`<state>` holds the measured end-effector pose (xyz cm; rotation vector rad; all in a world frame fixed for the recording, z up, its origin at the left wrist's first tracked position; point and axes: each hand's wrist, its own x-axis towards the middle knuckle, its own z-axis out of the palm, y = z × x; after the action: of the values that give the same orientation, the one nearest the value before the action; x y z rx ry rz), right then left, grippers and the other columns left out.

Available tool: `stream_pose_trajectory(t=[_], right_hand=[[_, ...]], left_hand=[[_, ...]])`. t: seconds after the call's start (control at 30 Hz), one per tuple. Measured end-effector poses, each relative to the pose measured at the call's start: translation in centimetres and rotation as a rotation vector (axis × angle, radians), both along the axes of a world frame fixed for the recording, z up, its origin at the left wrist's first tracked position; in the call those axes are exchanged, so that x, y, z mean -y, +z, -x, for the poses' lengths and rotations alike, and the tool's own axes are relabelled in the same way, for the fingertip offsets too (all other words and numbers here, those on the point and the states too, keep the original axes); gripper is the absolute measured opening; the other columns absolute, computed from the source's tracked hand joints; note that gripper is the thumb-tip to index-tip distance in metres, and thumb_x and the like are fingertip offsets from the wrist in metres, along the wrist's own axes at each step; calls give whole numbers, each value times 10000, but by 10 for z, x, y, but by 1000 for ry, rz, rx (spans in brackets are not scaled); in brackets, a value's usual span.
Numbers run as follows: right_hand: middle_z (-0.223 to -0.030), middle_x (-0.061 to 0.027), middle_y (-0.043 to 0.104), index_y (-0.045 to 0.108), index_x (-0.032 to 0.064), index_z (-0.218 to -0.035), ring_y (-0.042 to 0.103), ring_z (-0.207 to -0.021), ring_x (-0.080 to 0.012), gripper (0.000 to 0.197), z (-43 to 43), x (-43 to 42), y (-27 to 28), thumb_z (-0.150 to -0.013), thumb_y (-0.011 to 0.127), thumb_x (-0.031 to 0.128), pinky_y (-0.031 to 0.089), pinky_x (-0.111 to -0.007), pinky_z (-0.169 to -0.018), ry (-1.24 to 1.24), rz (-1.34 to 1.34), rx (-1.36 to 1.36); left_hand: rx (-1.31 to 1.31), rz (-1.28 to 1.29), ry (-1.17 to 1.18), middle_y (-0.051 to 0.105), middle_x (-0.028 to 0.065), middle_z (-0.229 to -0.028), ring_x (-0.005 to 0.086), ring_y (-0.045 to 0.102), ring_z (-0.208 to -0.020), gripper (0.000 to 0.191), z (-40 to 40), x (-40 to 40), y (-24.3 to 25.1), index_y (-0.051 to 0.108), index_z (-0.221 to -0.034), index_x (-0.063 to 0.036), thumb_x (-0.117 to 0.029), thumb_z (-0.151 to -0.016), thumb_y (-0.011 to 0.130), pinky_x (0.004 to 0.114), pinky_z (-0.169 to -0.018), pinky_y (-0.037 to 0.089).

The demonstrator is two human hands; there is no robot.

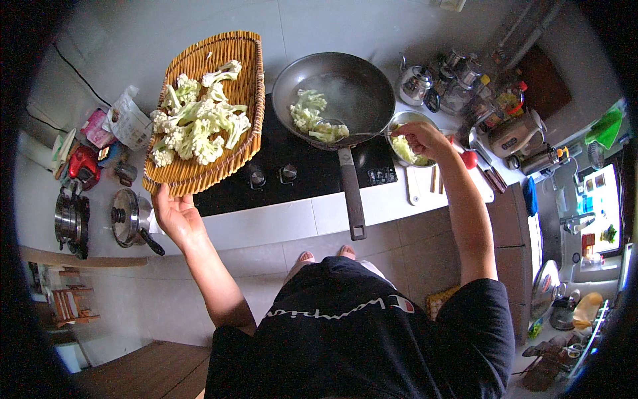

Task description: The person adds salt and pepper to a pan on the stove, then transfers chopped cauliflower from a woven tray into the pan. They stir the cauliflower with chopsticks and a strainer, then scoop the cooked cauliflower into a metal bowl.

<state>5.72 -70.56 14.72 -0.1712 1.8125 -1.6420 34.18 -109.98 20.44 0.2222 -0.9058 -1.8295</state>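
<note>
My left hand (pixel 178 214) grips the near edge of a woven wicker tray (pixel 244 60), fingers beneath it. Raw cauliflower florets (pixel 199 124) are heaped on the tray, which is held up over the left part of the cooktop. My right hand (pixel 422 140) is closed around the thin metal handle of a ladle or skimmer (pixel 366 133). Its round head rests among a few cauliflower pieces (pixel 309 107) at the lower left of a dark frying pan (pixel 359 95). Under my right hand stands a metal bowl (pixel 406 117) of pale green vegetable pieces (pixel 406 148), partly hidden.
The pan's long handle (pixel 352 199) juts past the counter edge. A kettle (pixel 416 85), a red tomato-like item (pixel 468 159) and knives (pixel 491 177) are at right. A lidded saucepan (pixel 129 217), a steel pot (pixel 70 219) and a white bag (pixel 128 119) stand left of the black cooktop (pixel 224 197).
</note>
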Motion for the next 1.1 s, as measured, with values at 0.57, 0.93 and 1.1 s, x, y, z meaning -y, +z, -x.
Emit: stream_pose_trajectory(t=[0.57,0.93,1.1], right_hand=[[-509,58,357,590,-11,-916,293,-380,-34,208,-36,-7,11,-836,471,140,210,-180,-332,-312,269,-189],[-541,70,312,553,-46,-1000,256,-423,-25,233,-62,-7,12,-850,459,106,187,-174,-359,-405,290,-192],[-497,60,350,613,1,-869,274,-369,-40,174,-64,-15,-6,-811,522,137,201,-193,-332,-461,319,-187]], left_hand=[[-3,9,-24,558,98,-995,190,552,-896,236,1,5,-2,486,-1020,-9,-91,-800,508,313,-772,468],[-8,-5,-53,557,104,-996,198,551,-900,241,0,9,-1,489,-1019,11,-88,-800,502,335,-785,463],[-3,-4,-73,556,107,-993,199,549,-901,244,0,11,-2,488,-1021,11,-88,-798,504,334,-787,462]])
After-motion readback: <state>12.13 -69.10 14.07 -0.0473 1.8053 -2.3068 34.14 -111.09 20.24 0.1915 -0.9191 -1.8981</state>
